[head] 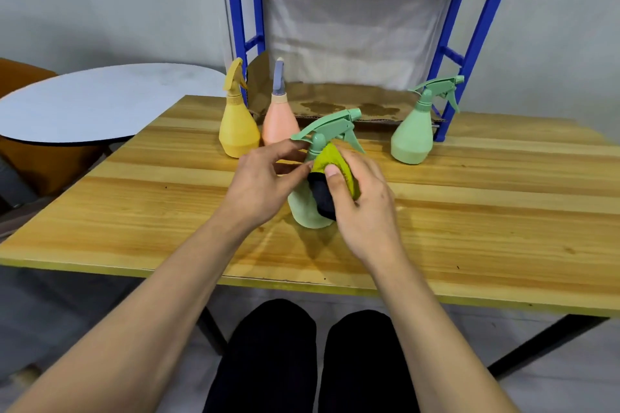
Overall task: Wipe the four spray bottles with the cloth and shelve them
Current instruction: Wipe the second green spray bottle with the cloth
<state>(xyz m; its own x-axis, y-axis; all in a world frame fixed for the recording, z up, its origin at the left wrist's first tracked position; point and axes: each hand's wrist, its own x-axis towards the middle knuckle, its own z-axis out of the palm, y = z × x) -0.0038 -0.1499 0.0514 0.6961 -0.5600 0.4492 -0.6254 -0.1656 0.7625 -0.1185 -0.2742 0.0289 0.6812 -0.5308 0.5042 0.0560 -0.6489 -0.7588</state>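
Observation:
A green spray bottle stands mid-table between my hands. My left hand grips its neck just under the trigger head. My right hand presses a yellow-green and dark cloth against the bottle's right side. At the back of the table stand a yellow spray bottle, a pink spray bottle with a grey-blue head, and a second green spray bottle to the right. The blue shelf rack rises behind the table.
The wooden table reaches from its near yellow edge to the rack. Stained brown cardboard lines the rack's lower shelf. A round white table sits to the left. My knees show below the table edge.

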